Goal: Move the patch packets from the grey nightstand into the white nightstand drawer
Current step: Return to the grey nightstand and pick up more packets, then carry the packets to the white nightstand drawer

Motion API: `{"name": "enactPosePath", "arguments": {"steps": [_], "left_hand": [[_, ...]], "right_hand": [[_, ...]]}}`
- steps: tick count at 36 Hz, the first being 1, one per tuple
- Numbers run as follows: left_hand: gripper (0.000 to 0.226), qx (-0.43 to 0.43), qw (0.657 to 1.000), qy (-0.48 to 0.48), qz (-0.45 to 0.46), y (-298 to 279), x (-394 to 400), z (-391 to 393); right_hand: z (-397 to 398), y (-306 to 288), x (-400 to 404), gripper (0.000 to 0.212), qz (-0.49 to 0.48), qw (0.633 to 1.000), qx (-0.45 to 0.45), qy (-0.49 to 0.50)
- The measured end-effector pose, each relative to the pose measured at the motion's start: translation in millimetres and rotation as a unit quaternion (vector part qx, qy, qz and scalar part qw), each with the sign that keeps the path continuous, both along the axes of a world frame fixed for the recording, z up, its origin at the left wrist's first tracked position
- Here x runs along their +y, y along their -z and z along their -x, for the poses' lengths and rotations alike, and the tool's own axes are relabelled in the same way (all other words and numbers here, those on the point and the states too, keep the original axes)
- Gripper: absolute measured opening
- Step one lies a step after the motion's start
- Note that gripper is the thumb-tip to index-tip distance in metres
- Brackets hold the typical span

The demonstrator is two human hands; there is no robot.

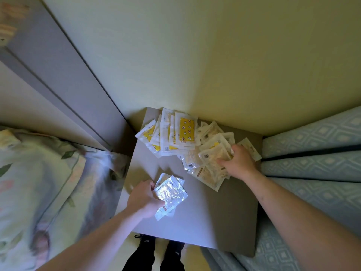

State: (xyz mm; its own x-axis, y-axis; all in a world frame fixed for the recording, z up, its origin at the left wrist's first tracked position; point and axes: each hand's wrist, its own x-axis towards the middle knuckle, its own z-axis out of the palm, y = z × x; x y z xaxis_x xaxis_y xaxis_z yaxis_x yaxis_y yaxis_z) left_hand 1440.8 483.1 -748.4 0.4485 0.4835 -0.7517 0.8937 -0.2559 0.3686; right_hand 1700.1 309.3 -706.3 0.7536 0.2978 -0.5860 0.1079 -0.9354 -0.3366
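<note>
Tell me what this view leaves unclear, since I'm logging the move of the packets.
- White nightstand drawer: nowhere in the head view.
- Packet count: pile overlaps itself; right hand covers some.
- Printed text: too small.
- Left hand: how many packets it holds.

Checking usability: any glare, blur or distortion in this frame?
Head view: glare whitens the packets gripped by the left hand; bedding at left is motion-blurred; wide-angle lens bends the wall lines; the right hand on the packet pile stays reasonably sharp.
</note>
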Motion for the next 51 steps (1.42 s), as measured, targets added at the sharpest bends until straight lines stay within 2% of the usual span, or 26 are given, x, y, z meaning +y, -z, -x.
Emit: {"name": "enactPosePath", "arguments": {"steps": [6,10,17,25,27,28,30,32,35,38,46,51], "left_hand": [[0.033,0.028,0.998,0.047,0.010,-5.4,5.3,-2.3],[0.030,0.016,0.999,0.040,0.018,-24.3,4.8,3.3],[0.031,-0.038,0.999,-0.008,0.028,-93.5,-6.1,39.4],[0.019,-0.052,0.998,0.002,0.042,-194.3,-13.9,98.4],[0.017,-0.067,0.996,-0.004,0.060,-216.0,-15.1,111.8],[0.018,-0.078,0.995,-0.001,0.066,-226.1,-15.4,119.4],[0.016,-0.100,0.992,0.017,0.071,-246.6,-18.1,134.2],[0.012,-0.108,0.992,0.042,0.057,-265.3,-23.6,150.2],[0.011,-0.122,0.990,0.059,0.029,-287.6,-36.4,173.7],[0.007,-0.136,0.989,0.060,-0.003,-305.9,-53.5,197.3],[0.005,-0.172,0.983,-0.020,-0.057,-344.4,-120.2,267.8],[0.024,-0.182,0.976,-0.094,-0.074,-364.8,-164.2,315.1]], "right_hand": [[32.5,-21.3,-13.2,0.032,-0.071,0.994,0.043,0.064],[63.6,-45.3,-18.1,0.026,-0.115,0.985,0.045,0.123],[135.6,-104.0,-32.4,0.032,-0.181,0.957,0.093,0.209],[225.5,-181.8,-46.0,0.026,-0.183,0.952,0.086,0.230],[244.7,-196.9,-54.4,0.035,-0.173,0.952,0.084,0.238],[253.5,-203.7,-58.6,0.046,-0.167,0.953,0.082,0.241],[268.3,-213.9,-70.2,0.065,-0.151,0.956,0.085,0.236],[281.8,-224.0,-81.8,0.068,-0.150,0.957,0.097,0.228],[298.7,-242.6,-95.9,0.060,-0.166,0.960,0.095,0.207],[312.0,-260.7,-108.5,0.060,-0.187,0.961,0.096,0.181],[348.1,-280.3,-148.6,0.056,-0.261,0.955,0.095,0.106],[382.7,-298.4,-166.2,0.034,-0.291,0.951,0.096,0.037]]}}
